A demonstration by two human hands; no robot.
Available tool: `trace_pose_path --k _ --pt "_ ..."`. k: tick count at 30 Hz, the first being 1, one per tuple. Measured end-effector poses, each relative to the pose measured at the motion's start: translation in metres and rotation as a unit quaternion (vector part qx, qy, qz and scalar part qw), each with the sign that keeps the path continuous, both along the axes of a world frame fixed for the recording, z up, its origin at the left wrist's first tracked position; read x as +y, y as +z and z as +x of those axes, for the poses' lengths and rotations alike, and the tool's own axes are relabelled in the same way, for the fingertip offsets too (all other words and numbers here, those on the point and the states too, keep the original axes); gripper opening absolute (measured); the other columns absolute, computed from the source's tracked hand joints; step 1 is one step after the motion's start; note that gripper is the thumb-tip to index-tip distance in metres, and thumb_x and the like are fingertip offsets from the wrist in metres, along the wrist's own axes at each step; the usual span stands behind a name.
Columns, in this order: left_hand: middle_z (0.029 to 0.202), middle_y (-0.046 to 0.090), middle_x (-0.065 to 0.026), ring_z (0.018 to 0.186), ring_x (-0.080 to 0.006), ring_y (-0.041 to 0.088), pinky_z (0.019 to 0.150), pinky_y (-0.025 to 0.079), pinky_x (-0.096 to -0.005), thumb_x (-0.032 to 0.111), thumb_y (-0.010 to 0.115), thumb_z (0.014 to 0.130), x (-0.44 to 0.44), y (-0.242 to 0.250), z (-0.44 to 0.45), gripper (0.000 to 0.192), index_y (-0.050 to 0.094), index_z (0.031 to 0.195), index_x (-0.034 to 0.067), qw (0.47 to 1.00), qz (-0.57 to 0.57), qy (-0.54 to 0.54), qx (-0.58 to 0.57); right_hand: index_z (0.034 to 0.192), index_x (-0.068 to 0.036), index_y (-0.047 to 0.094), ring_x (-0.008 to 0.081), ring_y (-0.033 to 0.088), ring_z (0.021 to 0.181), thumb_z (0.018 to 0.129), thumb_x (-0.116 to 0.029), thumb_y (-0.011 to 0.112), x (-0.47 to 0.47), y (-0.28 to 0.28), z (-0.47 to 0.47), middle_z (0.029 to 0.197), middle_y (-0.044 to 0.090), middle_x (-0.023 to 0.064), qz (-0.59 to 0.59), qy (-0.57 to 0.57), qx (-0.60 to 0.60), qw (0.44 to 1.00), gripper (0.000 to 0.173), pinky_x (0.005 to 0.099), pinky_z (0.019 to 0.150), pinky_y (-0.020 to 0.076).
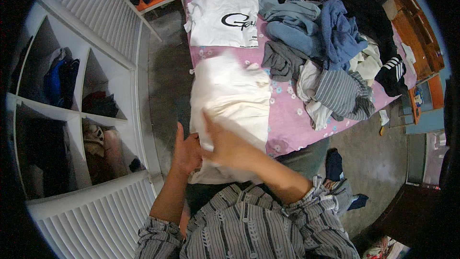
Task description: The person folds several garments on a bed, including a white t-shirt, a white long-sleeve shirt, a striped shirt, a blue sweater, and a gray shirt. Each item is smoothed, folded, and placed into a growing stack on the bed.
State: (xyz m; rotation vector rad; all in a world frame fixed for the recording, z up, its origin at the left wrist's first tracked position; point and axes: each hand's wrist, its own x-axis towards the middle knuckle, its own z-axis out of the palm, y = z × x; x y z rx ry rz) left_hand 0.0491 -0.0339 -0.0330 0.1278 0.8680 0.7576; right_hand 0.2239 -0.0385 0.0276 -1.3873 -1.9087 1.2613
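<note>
A cream-white garment (233,97) lies spread along the near left part of a bed, with creases across its middle. At its lower left edge is my left hand (188,153), thumb raised and fingers against the cloth. My right hand (228,145) is blurred by motion and lies over the lower part of the same garment, close to my left hand. Whether either one grips the fabric is hidden by the blur and the overlap. Beyond the garment lies a folded white T-shirt (222,16) with black lettering.
The bed has a pink floral sheet (287,133). Heaped on its right are a blue knit sweater (337,32), a grey striped garment (341,88) and a dark grey cloth (282,59). A white cabinet (82,115) with clothes in its compartments stands left. Dark clothing (334,163) lies on the floor.
</note>
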Motion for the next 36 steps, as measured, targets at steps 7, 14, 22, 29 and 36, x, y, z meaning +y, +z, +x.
trace_pose_path --k 7,14,22,29,36 --pt "0.119 0.057 -0.0159 0.103 -0.0276 0.056 0.089 0.045 -0.0387 0.036 0.068 0.081 0.009 -0.007 0.007 0.064 0.047 0.129 -0.001 0.959 -0.007 -0.110 0.261 0.133 -0.002 0.043 0.0324 0.052 0.114 0.087 -0.022 0.063 -0.069 0.006 0.032 0.124 0.053 0.0193 -0.174 0.195 0.191 0.946 0.054 0.0387 0.097 0.0414" --pt "0.112 0.060 -0.0157 0.092 -0.0283 0.062 0.079 0.050 -0.0390 0.023 0.073 0.074 0.019 -0.001 0.006 0.062 0.050 0.125 -0.004 0.957 0.032 -0.162 0.240 0.116 -0.003 0.058 0.0218 0.060 0.102 0.087 -0.014 0.062 -0.085 -0.025 0.051 0.114 0.061 0.0123 -0.074 0.011 0.095 0.993 0.031 0.0311 0.088 0.0472" --pt "0.124 0.053 -0.0173 0.110 -0.0287 0.054 0.093 0.044 -0.0406 0.021 0.075 0.074 0.012 0.015 -0.009 0.071 0.042 0.133 -0.001 0.963 0.060 -0.121 0.235 0.127 0.003 0.045 0.0301 0.054 0.104 0.083 -0.014 0.067 -0.015 -0.050 0.083 0.113 0.055 0.0196 0.154 -0.362 0.033 0.919 0.052 0.0352 0.092 0.0425" --pt "0.135 0.042 -0.0207 0.129 -0.0346 0.037 0.107 0.027 -0.0444 0.025 0.074 0.075 0.046 -0.003 0.015 0.075 0.037 0.136 0.002 0.598 0.523 -0.056 0.604 0.134 0.009 0.030 0.0253 0.049 0.115 0.081 -0.019 0.073 -0.039 -0.088 0.057 0.125 0.048 0.0240 0.009 -0.359 0.132 0.924 0.074 0.0348 0.098 0.0393" --pt "0.137 0.041 -0.0188 0.132 -0.0358 0.033 0.109 0.021 -0.0476 0.046 0.077 0.066 0.119 -0.002 0.070 0.087 0.042 0.132 0.004 0.335 0.696 -0.217 0.597 0.133 0.002 0.032 0.0239 0.057 0.103 0.076 -0.022 0.077 -0.097 -0.092 0.050 0.116 0.057 0.0179 -0.220 -0.339 0.215 0.889 0.077 0.0348 0.089 0.0474"
